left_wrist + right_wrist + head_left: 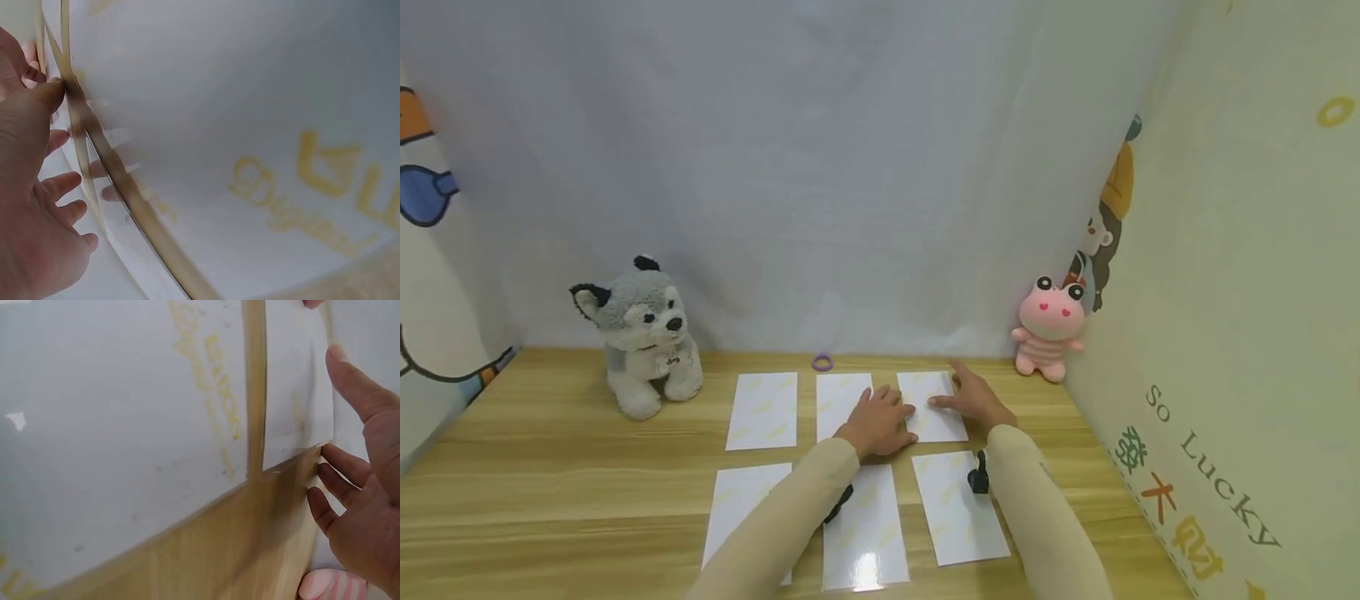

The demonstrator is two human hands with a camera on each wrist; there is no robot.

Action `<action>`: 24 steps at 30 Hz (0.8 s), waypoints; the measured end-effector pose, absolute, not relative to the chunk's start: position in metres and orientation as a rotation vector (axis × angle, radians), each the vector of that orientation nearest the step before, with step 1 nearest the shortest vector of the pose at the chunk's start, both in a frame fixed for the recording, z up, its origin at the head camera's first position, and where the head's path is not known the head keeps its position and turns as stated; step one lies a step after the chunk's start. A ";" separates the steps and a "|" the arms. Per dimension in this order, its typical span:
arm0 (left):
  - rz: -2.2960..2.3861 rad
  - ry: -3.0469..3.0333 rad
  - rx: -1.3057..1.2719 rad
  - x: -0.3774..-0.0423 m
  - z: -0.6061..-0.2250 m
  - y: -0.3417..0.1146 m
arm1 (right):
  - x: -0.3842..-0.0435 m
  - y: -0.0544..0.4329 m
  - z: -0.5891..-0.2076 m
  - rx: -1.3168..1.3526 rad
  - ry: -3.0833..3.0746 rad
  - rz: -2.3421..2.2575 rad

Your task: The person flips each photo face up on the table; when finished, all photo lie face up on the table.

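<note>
White sheets with faint yellow lettering lie in two rows of three. My left hand (883,422), fingers spread, rests low over the gap between the back middle sheet (833,403) and the back right sheet (931,427). Its fingertips come to the left edge of the back right one. My right hand (976,402) is at that sheet's right side, thumb over its surface and fingers along its edge, as the right wrist view shows too. The left wrist view looks closely at a front sheet (187,119) with yellow print, the left fingers beyond it.
A grey and white plush dog (651,342) sits at the back left, a pink plush frog (1051,325) at the back right. A purple ring (822,362) lies behind the sheets. Under my forearms are the front middle sheet (863,542) and front right sheet (958,521).
</note>
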State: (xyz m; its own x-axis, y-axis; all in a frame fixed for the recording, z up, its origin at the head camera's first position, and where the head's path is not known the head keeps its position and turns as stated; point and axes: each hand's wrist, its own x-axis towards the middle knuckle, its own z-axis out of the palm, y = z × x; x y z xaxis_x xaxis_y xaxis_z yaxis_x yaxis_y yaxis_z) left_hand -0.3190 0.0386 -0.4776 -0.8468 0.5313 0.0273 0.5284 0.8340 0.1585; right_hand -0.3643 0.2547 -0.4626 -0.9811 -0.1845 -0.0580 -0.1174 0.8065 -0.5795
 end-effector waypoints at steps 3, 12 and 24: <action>0.254 2.992 0.875 -0.320 -0.477 0.037 | -0.368 0.250 -0.463 -0.246 2.901 -0.912; 0.252 3.005 0.898 -0.318 -0.477 0.038 | -0.376 0.246 -0.468 -0.158 2.926 -0.917; 0.235 2.977 0.836 -0.319 -0.476 0.039 | -0.381 0.248 -0.457 -0.153 2.776 -1.337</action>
